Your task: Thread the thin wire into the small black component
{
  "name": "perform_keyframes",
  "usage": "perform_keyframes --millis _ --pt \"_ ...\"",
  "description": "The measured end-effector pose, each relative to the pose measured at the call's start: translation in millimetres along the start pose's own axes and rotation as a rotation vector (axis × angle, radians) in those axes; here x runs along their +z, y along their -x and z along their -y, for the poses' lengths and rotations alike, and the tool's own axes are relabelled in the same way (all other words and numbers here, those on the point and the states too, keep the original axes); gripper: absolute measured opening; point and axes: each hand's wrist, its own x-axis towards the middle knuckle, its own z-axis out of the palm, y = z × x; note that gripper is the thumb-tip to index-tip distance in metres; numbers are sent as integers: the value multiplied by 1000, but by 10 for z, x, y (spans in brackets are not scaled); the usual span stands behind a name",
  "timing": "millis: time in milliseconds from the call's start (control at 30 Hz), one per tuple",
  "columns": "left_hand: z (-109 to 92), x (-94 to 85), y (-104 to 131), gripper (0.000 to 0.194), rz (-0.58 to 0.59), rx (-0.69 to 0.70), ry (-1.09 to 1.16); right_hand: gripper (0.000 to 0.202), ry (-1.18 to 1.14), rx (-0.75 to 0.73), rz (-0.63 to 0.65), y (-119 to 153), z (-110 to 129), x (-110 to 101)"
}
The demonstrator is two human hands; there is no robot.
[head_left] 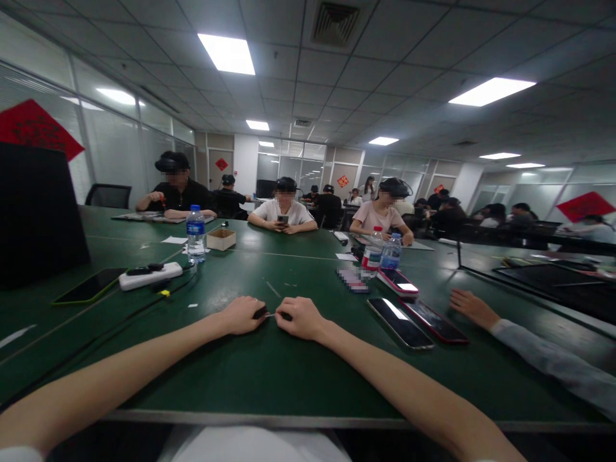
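My left hand [243,316] rests on the green table with its fingers closed. A small dark thing [260,313] shows at its fingertips, too small to name. Facing it, my right hand [302,317] is curled with thumb and index finger pinched together. A thin pale sliver [270,315] spans the narrow gap between the two hands, touching the right fingertips. What lies inside either grip is mostly hidden by the fingers.
To the right lie a phone [400,323], a red-edged phone [436,321] and a co-worker's hand [474,309]. Bottles [371,253] stand behind them. At left are a white power strip [150,276], a green-edged phone [90,286], a water bottle [195,234] and a small box [221,240].
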Motion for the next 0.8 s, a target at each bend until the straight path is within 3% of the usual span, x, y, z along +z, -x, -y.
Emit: perform_keyframes --millis 800 --pt "-29 -37 14 39 -1 -8 41 26 13 115 -72 -7 -29 27"
